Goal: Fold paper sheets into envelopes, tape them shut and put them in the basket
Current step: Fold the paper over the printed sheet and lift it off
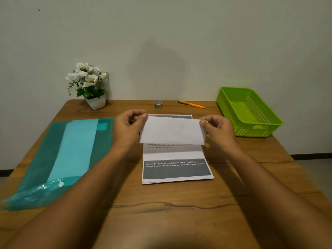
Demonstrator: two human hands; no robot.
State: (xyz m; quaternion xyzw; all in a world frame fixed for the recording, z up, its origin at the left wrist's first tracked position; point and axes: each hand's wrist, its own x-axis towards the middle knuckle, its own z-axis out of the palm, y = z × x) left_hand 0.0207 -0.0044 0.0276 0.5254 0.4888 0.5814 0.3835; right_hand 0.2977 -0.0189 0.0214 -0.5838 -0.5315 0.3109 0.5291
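A folded white paper (pixel 172 130) hangs just above the table's middle. My left hand (pixel 130 125) pinches its upper left corner and my right hand (pixel 218 129) pinches its upper right corner. Under it lies a stack of printed sheets (pixel 177 168) with grey bands and text, partly hidden by the folded paper. A small roll of tape (pixel 158 104) stands near the wall behind the sheets. The green perforated basket (pixel 258 129) sits at the right edge of the table, with nothing visible inside it.
A teal plastic folder (pixel 59 159) lies on the left part of the wooden table (pixel 170 209). A white pot of artificial flowers (pixel 89 87) stands at the back left. An orange pen (pixel 192 104) lies by the wall, right of the tape.
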